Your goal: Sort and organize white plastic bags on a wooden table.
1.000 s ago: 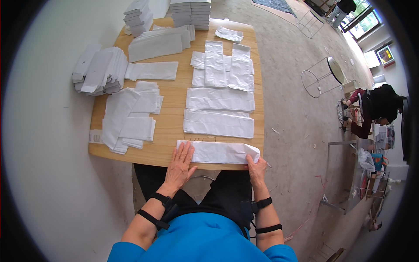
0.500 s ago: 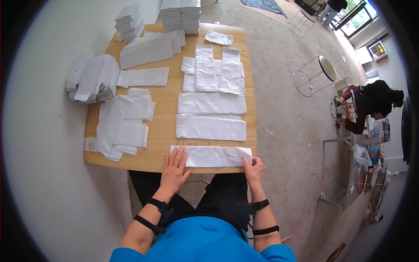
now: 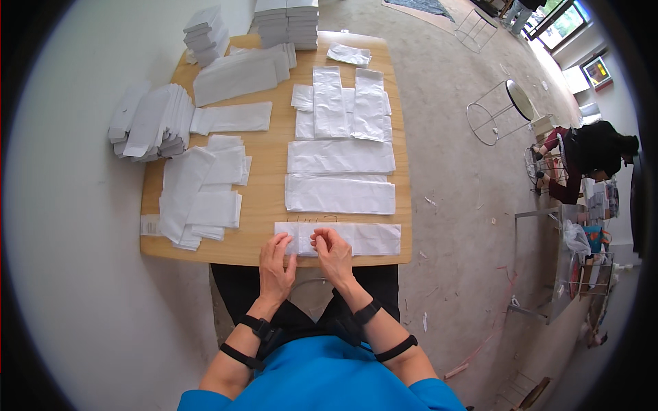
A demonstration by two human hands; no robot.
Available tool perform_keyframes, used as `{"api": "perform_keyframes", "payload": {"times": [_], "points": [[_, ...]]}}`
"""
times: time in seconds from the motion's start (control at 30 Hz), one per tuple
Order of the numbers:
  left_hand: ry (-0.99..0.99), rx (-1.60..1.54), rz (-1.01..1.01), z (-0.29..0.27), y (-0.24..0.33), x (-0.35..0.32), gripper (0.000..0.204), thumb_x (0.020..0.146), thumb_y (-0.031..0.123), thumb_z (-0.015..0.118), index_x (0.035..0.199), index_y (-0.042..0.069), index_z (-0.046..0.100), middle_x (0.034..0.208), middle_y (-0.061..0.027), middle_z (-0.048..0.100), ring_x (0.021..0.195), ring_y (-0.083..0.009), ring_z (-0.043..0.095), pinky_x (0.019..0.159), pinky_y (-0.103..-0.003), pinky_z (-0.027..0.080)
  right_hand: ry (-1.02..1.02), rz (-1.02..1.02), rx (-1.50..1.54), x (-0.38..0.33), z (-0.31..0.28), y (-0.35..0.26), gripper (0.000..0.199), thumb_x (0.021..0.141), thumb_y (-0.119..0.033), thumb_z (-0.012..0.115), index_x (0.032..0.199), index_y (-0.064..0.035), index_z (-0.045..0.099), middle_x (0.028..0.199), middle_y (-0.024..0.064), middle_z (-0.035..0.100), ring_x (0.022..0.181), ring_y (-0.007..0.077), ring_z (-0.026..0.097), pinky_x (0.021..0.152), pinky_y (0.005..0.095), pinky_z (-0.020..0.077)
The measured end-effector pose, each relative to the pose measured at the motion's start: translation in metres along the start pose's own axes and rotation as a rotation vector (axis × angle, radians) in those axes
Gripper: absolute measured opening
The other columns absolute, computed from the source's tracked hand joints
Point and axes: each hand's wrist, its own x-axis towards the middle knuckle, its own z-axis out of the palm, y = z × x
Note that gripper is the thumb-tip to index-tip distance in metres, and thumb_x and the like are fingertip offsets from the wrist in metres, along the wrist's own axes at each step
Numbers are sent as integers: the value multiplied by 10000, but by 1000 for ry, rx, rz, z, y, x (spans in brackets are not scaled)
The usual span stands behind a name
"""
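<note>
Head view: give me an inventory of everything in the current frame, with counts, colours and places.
Folded strip under the hands: 1, white, table's near edge
Other folded strips: many, white, table's left and right halves
Stacked flat boxes: many, white, far end and left edge
Wooden table: 1, light brown, centre
Wall: white, left
Floor: grey, right
Round stools: at least 2, dark-rimmed, floor
Co-workers: at least 2, mostly dark clothes, right and top right
Plastic bag: 1, whitish, right
Other clutter: too small to tell
Shirt: 1, blue, bottom
Arm straps: 4, black, forearms
Left hand: 1, bare, strip's left end
Right hand: 1, bare, beside it
</note>
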Motion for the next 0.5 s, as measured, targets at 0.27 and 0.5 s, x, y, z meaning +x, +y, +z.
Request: {"api": "perform_keyframes", "payload": {"times": [0.27, 0.5], "points": [[61, -345, -262, 6, -19, 13, 128, 873, 30, 585, 995, 5, 611, 952, -114, 575, 786, -234, 594, 682, -329, 491, 539, -155, -543, 0, -73, -6, 238, 776, -97, 728, 958, -17, 597, 881, 111, 585, 718, 219, 568, 660, 350, 470], [36, -268, -194, 14, -23, 19, 62, 859, 40, 619, 905, 0, 618, 860, -110, 575, 689, -223, 588, 640, -320, 485, 579, -51, -681, -4, -125, 20, 341, 714, -129, 785, 967, -26, 581, 952, 122, 574, 883, 297, 606, 787, 385, 496]]}}
